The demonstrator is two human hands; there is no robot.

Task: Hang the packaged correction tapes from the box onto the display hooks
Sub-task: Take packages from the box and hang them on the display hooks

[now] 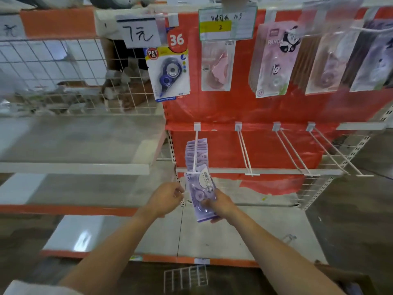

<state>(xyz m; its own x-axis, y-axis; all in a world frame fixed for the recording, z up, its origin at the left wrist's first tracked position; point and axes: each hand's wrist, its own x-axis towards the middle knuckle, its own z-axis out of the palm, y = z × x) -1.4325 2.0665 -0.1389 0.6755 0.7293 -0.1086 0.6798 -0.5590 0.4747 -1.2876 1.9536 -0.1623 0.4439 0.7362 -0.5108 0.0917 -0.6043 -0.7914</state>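
A purple packaged correction tape [202,194] hangs at the front tip of the leftmost lower display hook [196,154]. My right hand [221,206] grips its lower part from the right. Several more purple packs [196,150] are stacked on the same hook behind it. My left hand [168,198] hovers just left of the pack, fingers curled, thumb and fingertips pinched near the pack's left edge; whether it touches is unclear. The box is only partly visible at the bottom right corner [348,282].
Three bare white double-prong hooks [246,154] [291,154] [331,152] jut out to the right on the red back panel. Above hang a blue correction tape [169,73], a pink pack [217,67] and panda packs [274,60]. A wire basket [63,77] sits left. Grey shelves lie below.
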